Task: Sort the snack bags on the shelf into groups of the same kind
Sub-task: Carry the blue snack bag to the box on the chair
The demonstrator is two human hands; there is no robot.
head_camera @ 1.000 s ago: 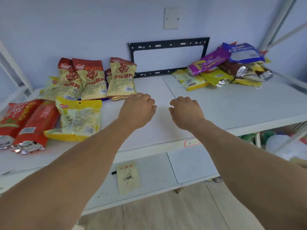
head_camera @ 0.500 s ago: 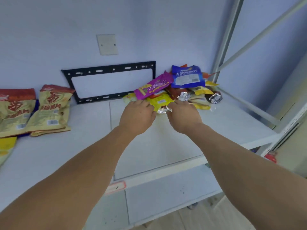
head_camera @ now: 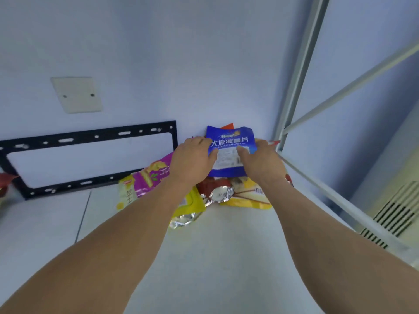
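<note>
Both hands on the crinkly blue plastic snack bag (head_camera: pixel 230 141)
Left hand (head_camera: pixel 192 163) and right hand (head_camera: pixel 263 163) grip its opposite edges — purple foil snack bag (head_camera: pixel 150 177) just beside the left wrist.

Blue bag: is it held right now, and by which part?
Yes. Left hand grips the blue bag at its left edge, right hand at its right edge; thumbs lie on its front.

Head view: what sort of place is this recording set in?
Probably a storeroom or plain indoor room, not a shop: a white shelf on a metal frame, a bare wall with a blank cover plate, and an unsorted pile of snack bags.
</note>
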